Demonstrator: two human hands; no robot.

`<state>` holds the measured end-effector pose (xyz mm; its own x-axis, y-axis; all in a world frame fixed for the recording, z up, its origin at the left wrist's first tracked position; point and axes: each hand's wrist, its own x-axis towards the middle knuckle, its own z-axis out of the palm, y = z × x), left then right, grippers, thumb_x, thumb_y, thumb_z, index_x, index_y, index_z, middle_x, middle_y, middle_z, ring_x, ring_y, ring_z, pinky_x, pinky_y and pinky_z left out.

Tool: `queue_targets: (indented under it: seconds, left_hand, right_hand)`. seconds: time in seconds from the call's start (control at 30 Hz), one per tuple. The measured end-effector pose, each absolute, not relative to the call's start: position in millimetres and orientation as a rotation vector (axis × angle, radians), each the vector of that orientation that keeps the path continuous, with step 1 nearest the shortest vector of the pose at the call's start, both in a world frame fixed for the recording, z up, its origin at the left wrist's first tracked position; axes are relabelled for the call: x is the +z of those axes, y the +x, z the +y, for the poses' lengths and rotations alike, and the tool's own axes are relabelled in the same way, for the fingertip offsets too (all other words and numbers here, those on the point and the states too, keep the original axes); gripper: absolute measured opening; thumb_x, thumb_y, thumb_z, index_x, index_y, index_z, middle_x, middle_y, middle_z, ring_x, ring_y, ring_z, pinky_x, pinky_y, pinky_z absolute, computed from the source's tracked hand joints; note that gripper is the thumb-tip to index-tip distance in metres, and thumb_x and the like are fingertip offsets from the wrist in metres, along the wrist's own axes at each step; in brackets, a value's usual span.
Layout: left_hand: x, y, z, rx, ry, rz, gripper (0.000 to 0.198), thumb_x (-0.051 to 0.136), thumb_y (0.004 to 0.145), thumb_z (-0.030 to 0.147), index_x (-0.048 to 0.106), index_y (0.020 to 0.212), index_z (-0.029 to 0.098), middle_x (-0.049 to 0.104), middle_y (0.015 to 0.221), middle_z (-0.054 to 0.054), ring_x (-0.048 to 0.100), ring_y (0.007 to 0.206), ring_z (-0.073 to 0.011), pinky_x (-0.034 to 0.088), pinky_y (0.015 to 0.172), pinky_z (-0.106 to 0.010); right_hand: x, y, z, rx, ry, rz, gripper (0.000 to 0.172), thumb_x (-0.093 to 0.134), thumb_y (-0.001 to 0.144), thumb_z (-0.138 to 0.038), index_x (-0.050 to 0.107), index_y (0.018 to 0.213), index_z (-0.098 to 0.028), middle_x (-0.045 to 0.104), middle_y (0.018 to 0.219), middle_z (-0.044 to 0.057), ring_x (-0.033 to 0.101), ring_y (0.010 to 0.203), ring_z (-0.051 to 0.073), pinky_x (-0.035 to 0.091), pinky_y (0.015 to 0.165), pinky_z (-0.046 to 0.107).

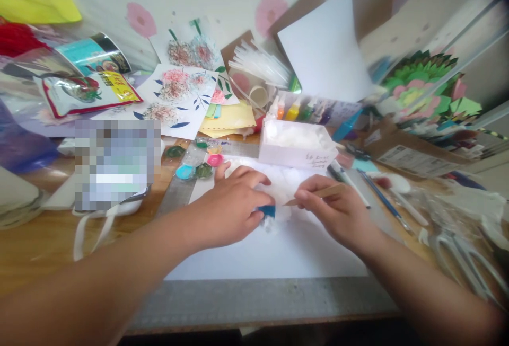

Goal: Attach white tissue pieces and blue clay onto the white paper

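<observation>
My left hand [233, 205] is over a white sheet of paper [274, 261], its thumb and fingers closed on a small blue piece [269, 211]. Small white bits [269, 223] show just under the blue piece. In my right hand [338, 205] is a thin brown wooden stick [292, 202], pinched between thumb and fingers. The stick's tip points left, a short way from the blue piece. White fluffy material [278, 179] lies on the paper behind both hands.
An open white box [294, 153] of white material stands behind the hands. Left of it lies a palette [191, 156] with paint dabs. A phone [119, 168] leans at the left. Pens [387, 203] and scissors [457, 256] lie right. A grey cutting mat [262, 298] is beneath the paper.
</observation>
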<state>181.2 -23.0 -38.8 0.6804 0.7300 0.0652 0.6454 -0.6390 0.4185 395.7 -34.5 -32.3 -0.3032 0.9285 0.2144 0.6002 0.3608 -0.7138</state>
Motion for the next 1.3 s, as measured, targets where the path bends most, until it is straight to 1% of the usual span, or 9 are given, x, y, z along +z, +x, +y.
queue_targets:
  seconds: [0.1, 0.2, 0.33, 0.47, 0.67, 0.83, 1.0, 1.13, 1.3]
  left_hand:
    - [-39, 182, -23, 0.315, 2.534, 1.082, 0.024, 0.052, 0.082, 0.018, 0.068, 0.094, 0.032, 0.052, 0.123, -0.004, 0.039, 0.12, -0.0278, 0.008, 0.101, -0.066]
    - [-40, 181, -22, 0.313, 2.54, 1.079, 0.023, 0.053, 0.082, 0.018, 0.069, 0.092, 0.031, 0.052, 0.124, -0.004, 0.039, 0.121, -0.0278, 0.011, 0.101, -0.065]
    - [-43, 180, -22, 0.326, 2.551, 1.073, 0.025, 0.053, 0.082, 0.019, 0.068, 0.095, 0.033, 0.052, 0.125, -0.003, 0.039, 0.12, -0.0273, 0.012, 0.101, -0.064]
    - [-43, 180, -23, 0.321, 2.559, 1.065, 0.027, 0.053, 0.082, 0.019, 0.068, 0.098, 0.034, 0.052, 0.125, -0.004, 0.04, 0.12, -0.0274, 0.012, 0.102, -0.064]
    - [-41, 181, -23, 0.3, 2.536, 1.083, 0.025, 0.054, 0.081, 0.019, 0.069, 0.095, 0.033, 0.052, 0.126, -0.003, 0.039, 0.121, -0.0289, 0.012, 0.102, -0.065]
    - [-40, 180, -23, 0.306, 2.511, 1.089, 0.021, 0.054, 0.081, 0.019, 0.07, 0.089, 0.031, 0.052, 0.127, -0.002, 0.039, 0.122, -0.0279, 0.009, 0.104, -0.063]
    - [-43, 180, -22, 0.305, 2.532, 1.052, 0.027, 0.055, 0.081, 0.02, 0.068, 0.099, 0.035, 0.051, 0.127, -0.002, 0.039, 0.122, -0.0265, 0.01, 0.105, -0.062]
    - [-44, 181, -23, 0.303, 2.538, 1.025, 0.03, 0.055, 0.081, 0.019, 0.066, 0.103, 0.037, 0.051, 0.125, -0.002, 0.04, 0.121, -0.0268, 0.01, 0.104, -0.063]
    - [-42, 182, -26, 0.289, 2.566, 0.978, 0.034, 0.056, 0.08, 0.018, 0.065, 0.105, 0.039, 0.051, 0.124, -0.002, 0.04, 0.12, -0.0276, 0.01, 0.101, -0.066]
  right_hand:
    - [-33, 396, -35, 0.686, -1.321, -2.057, 0.025, 0.053, 0.086, -0.03, 0.065, 0.067, -0.02, 0.065, 0.066, 0.001, 0.058, 0.057, 0.013, 0.042, 0.05, 0.023]
    - [-36, 393, -35, 0.679, -1.323, -2.091, 0.025, 0.052, 0.087, -0.028, 0.064, 0.066, -0.019, 0.065, 0.065, 0.001, 0.058, 0.057, 0.013, 0.041, 0.05, 0.023]
    - [-38, 390, -34, 0.664, -1.311, -2.11, 0.023, 0.052, 0.087, -0.028, 0.063, 0.069, -0.019, 0.063, 0.062, 0.0, 0.056, 0.056, 0.012, 0.04, 0.05, 0.022]
    - [-40, 389, -33, 0.639, -1.283, -2.169, 0.022, 0.051, 0.087, -0.024, 0.064, 0.07, -0.019, 0.065, 0.066, -0.001, 0.057, 0.058, 0.011, 0.042, 0.054, 0.022]
    - [-45, 389, -34, 0.639, -1.231, -2.247, 0.018, 0.052, 0.087, -0.02, 0.063, 0.073, -0.019, 0.064, 0.067, -0.002, 0.057, 0.06, 0.01, 0.041, 0.057, 0.02]
    - [-49, 388, -31, 0.707, -1.262, -2.217, 0.02, 0.053, 0.087, -0.022, 0.065, 0.071, -0.019, 0.065, 0.068, -0.001, 0.056, 0.059, 0.011, 0.042, 0.056, 0.021]
    - [-47, 397, -27, 0.886, -1.292, -1.952, 0.033, 0.054, 0.085, -0.026, 0.063, 0.055, -0.019, 0.064, 0.063, 0.002, 0.056, 0.054, 0.011, 0.042, 0.049, 0.022]
    - [-40, 406, -28, 0.889, -1.244, -1.765, 0.031, 0.056, 0.085, -0.032, 0.066, 0.059, -0.02, 0.064, 0.063, 0.002, 0.057, 0.056, 0.013, 0.045, 0.051, 0.024]
    - [-37, 405, -31, 0.961, -1.229, -1.885, 0.023, 0.058, 0.084, -0.031, 0.069, 0.067, -0.019, 0.068, 0.074, 0.004, 0.062, 0.067, 0.015, 0.048, 0.058, 0.025]
